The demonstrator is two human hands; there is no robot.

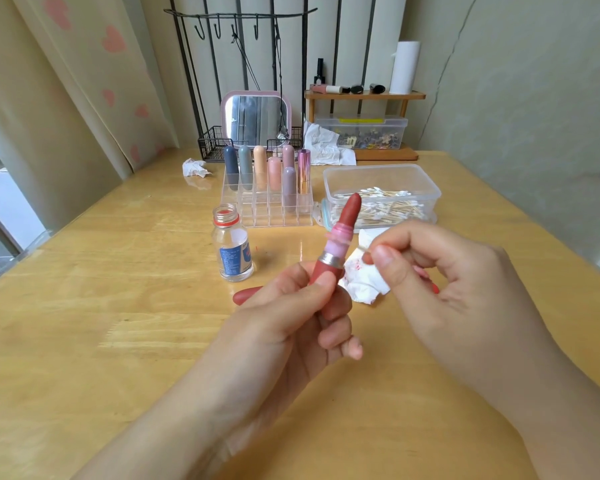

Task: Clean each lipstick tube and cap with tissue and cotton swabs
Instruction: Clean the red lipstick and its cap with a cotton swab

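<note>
Left hand point(291, 306) grip: fingers wrapped round the brick-red plastic lipstick tube point(329, 271), held above the wooden tabletop point(118, 306), bullet extended. Right hand point(440, 268) pinches a thin cotton swab point(362, 250). Tube looks light, rigid and slick; bullet soft and smearable, so hold the base only.

home dressing table | mirror point(256, 118) | lipstick organizer point(270, 202) | heart-print curtain point(94, 71)

- Left hand point(291, 306): forearm reaching in from the lower left, palm turned up, fingers and thumb curled round something held upright.
- Right hand point(440, 271): forearm from the lower right, thumb and forefinger pinched together, other fingers curled.
</note>
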